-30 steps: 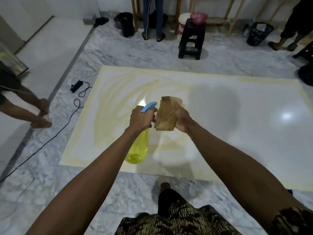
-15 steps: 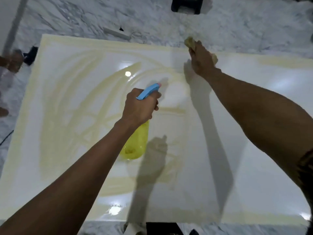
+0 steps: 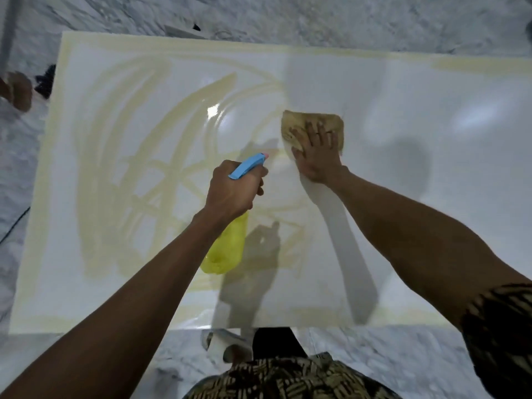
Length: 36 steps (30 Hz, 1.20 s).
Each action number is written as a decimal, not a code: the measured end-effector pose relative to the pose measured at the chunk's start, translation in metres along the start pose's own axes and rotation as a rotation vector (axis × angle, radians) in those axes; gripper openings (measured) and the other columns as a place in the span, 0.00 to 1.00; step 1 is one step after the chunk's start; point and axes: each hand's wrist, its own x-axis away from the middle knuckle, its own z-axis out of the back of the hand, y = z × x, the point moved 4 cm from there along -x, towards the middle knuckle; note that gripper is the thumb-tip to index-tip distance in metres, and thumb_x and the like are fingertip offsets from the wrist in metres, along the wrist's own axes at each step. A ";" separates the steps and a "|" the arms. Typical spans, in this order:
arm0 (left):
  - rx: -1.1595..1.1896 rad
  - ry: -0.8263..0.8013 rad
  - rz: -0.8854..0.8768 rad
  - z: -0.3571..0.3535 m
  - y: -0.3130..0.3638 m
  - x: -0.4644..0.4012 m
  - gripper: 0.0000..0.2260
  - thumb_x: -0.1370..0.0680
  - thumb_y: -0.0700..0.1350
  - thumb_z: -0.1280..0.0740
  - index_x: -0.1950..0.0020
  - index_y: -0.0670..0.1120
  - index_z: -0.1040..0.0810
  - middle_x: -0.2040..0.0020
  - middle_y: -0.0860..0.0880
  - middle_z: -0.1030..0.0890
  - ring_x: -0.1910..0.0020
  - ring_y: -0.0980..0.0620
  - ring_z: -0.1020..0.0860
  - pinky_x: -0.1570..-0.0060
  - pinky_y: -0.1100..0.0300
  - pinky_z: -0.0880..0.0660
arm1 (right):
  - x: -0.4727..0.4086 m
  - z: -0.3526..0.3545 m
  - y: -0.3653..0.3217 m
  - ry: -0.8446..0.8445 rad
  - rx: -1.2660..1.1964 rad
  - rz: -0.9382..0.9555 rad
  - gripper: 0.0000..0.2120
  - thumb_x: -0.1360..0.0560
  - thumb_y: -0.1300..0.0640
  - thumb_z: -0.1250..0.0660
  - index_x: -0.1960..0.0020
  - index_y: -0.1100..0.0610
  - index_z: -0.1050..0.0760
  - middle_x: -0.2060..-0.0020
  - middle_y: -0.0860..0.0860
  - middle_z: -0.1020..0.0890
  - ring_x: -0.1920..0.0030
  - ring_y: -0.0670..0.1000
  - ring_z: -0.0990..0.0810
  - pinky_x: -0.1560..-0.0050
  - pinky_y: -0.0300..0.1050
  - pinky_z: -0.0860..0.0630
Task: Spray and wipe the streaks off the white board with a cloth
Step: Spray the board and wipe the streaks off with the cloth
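Right hand (image 3: 316,156) has drawn the cloth (image 3: 313,131) nearer, from the far edge to mid-board.
Palm flat, fingers apart on cloth; left hand (image 3: 233,191) grip clamped on spray bottle (image 3: 227,246) above streaked white board (image 3: 431,197).

Right hand (image 3: 316,156) flat on cloth (image 3: 331,122)

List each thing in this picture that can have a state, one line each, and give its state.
Large white board: flat on the marble floor, yellowish streaks mostly on its left half.
Brown cloth: spread flat on the board.
Yellow spray bottle with blue trigger head: held above the board.
Left hand: gripping the bottle.
Right hand: flat, pressing the cloth.
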 end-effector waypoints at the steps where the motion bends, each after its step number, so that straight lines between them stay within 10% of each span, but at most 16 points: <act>1: 0.000 -0.009 -0.006 0.002 -0.005 0.013 0.06 0.21 0.46 0.31 0.52 0.50 0.13 0.63 0.43 0.15 0.73 0.54 0.22 0.74 0.60 0.26 | 0.026 -0.007 -0.006 -0.010 -0.003 -0.008 0.28 0.18 0.41 0.53 0.20 0.47 0.52 0.19 0.55 0.50 0.20 0.62 0.53 0.24 0.64 0.58; 8: -0.001 -0.065 0.007 0.014 -0.065 0.113 0.09 0.22 0.44 0.30 0.61 0.46 0.15 0.63 0.41 0.15 0.67 0.47 0.19 0.73 0.59 0.27 | 0.210 -0.064 -0.047 -0.151 -0.083 -0.041 0.33 0.20 0.41 0.49 0.20 0.42 0.60 0.23 0.58 0.36 0.24 0.65 0.37 0.30 0.71 0.36; 13: -0.013 -0.096 0.018 0.024 -0.111 0.176 0.10 0.22 0.46 0.30 0.54 0.41 0.13 0.65 0.43 0.15 0.69 0.47 0.20 0.70 0.57 0.24 | 0.312 -0.090 -0.094 -0.259 -0.045 -0.094 0.33 0.24 0.36 0.65 0.22 0.45 0.62 0.19 0.54 0.56 0.20 0.63 0.57 0.24 0.67 0.56; 18: -0.002 -0.120 -0.077 0.039 -0.118 0.216 0.10 0.21 0.45 0.31 0.45 0.48 0.12 0.62 0.40 0.14 0.72 0.52 0.21 0.72 0.59 0.26 | 0.349 -0.073 -0.143 -0.447 -0.318 -0.227 0.27 0.14 0.48 0.53 0.19 0.51 0.56 0.19 0.54 0.56 0.20 0.60 0.57 0.22 0.62 0.56; 22: 0.009 -0.105 -0.147 0.061 -0.096 0.224 0.12 0.24 0.49 0.32 0.45 0.47 0.12 0.66 0.42 0.15 0.70 0.47 0.20 0.67 0.54 0.24 | 0.345 -0.001 -0.175 -0.267 -0.833 -0.273 0.23 0.14 0.49 0.50 0.24 0.58 0.37 0.32 0.51 0.30 0.34 0.52 0.30 0.35 0.46 0.34; 28: -0.003 -0.050 -0.230 0.094 -0.048 0.212 0.14 0.29 0.52 0.31 0.58 0.41 0.14 0.66 0.43 0.15 0.69 0.42 0.19 0.66 0.54 0.24 | 0.280 0.062 -0.184 -0.166 -1.418 -0.294 0.28 0.19 0.41 0.44 0.27 0.58 0.33 0.33 0.56 0.23 0.34 0.57 0.23 0.31 0.60 0.28; 36: 0.028 -0.031 -0.218 0.107 -0.014 0.165 0.21 0.31 0.54 0.32 0.46 0.42 0.12 0.66 0.44 0.16 0.58 0.33 0.15 0.64 0.50 0.23 | 0.187 0.099 -0.171 -0.079 -1.464 -0.271 0.27 0.17 0.42 0.47 0.26 0.59 0.34 0.34 0.57 0.23 0.36 0.57 0.22 0.33 0.57 0.25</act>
